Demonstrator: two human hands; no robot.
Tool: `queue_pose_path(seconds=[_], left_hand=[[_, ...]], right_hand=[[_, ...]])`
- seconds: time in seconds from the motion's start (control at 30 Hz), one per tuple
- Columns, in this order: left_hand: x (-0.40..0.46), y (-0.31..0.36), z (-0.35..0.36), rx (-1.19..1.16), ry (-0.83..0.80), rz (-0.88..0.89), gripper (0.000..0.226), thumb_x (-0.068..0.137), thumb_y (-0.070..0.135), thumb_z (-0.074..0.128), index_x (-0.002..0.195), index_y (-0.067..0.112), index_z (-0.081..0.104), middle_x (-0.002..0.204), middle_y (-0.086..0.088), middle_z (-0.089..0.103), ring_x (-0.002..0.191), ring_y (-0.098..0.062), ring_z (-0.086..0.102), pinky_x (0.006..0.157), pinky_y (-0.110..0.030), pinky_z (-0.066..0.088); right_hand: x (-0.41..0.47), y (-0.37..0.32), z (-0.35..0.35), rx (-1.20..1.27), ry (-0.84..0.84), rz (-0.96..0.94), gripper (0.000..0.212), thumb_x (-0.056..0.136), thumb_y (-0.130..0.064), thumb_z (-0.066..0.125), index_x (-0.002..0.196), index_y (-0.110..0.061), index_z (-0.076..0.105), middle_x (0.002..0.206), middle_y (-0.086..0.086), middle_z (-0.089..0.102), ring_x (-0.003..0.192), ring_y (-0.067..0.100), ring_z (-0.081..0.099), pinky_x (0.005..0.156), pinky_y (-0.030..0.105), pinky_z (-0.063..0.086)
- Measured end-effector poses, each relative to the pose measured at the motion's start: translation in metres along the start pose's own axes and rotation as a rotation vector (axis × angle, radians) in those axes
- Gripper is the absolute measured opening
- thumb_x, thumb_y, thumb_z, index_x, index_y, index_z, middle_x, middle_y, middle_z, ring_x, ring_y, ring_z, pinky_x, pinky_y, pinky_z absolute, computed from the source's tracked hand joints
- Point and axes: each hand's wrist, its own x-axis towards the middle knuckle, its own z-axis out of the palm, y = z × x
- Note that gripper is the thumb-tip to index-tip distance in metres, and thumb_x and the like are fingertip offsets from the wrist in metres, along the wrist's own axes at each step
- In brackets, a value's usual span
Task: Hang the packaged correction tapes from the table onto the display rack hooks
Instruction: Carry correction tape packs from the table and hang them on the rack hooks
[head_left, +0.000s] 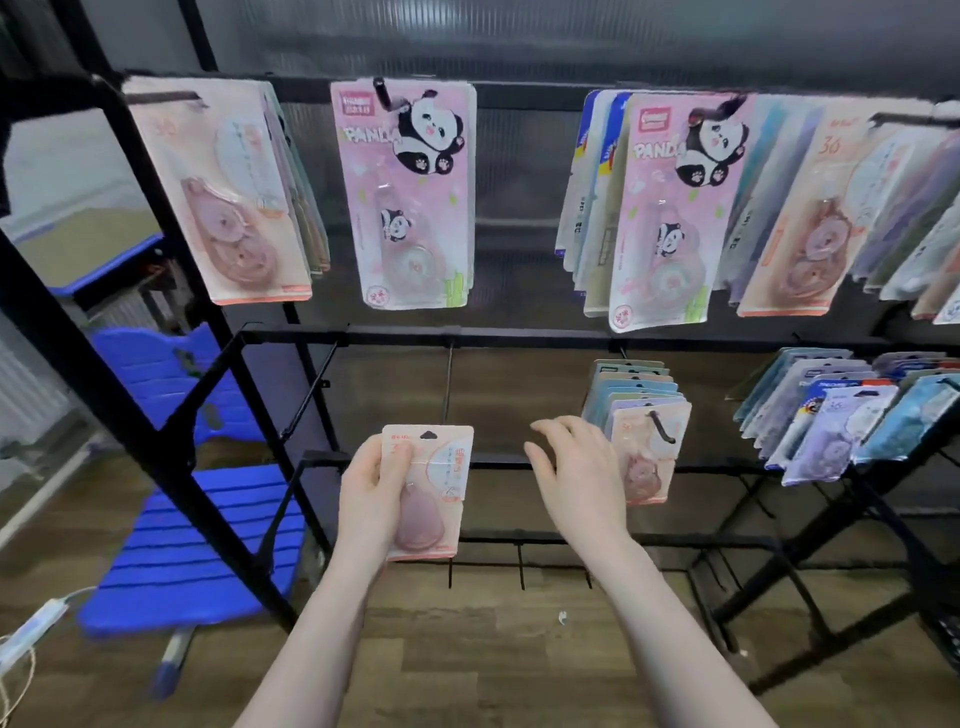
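Note:
My left hand (370, 493) grips a peach-coloured packaged correction tape (431, 488) upright, its hang hole at the top, in front of the black display rack (395, 335). My right hand (576, 475) hovers to its right with fingers spread and nothing in it, just left of a stack of peach and blue packs (647, 452) hanging on a middle-row hook. Two bare hooks (448, 384) jut from the middle bar above the held pack. The top row carries pink panda packs (410, 197) and more peach packs (228, 197).
A blue chair (187, 540) stands at the lower left beside the rack's slanted frame. More packs (831, 421) fill hooks at the right. Short bare hooks (521, 569) hang from a lower bar over the wooden floor (467, 649).

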Motion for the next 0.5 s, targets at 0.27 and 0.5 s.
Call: queue_pose_path(seconds=[0.27, 0.5], left_hand=[[0.026, -0.006, -0.002, 0.029, -0.156, 0.018, 0.012, 0.085, 0.030, 0.055, 0.078, 0.022, 0.061, 0.080, 0.007, 0.063, 0.075, -0.010, 0.057, 0.066, -0.024, 0.045], [0.017, -0.021, 0.008, -0.045, -0.144, -0.057, 0.014, 0.096, 0.008, 0.053, 0.088, 0.014, 0.063, 0.082, 0.004, 0.068, 0.070, -0.003, 0.061, 0.063, -0.019, 0.047]], right_hand=[[-0.016, 0.002, 0.010, -0.090, -0.005, 0.161, 0.022, 0.088, -0.019, 0.064, 0.107, -0.010, 0.067, 0.103, 0.009, 0.065, 0.098, 0.029, 0.058, 0.083, 0.038, 0.043], [-0.028, 0.008, 0.014, -0.110, -0.053, 0.251, 0.024, 0.090, -0.021, 0.061, 0.111, -0.011, 0.065, 0.108, 0.008, 0.063, 0.102, 0.029, 0.057, 0.085, 0.039, 0.042]])
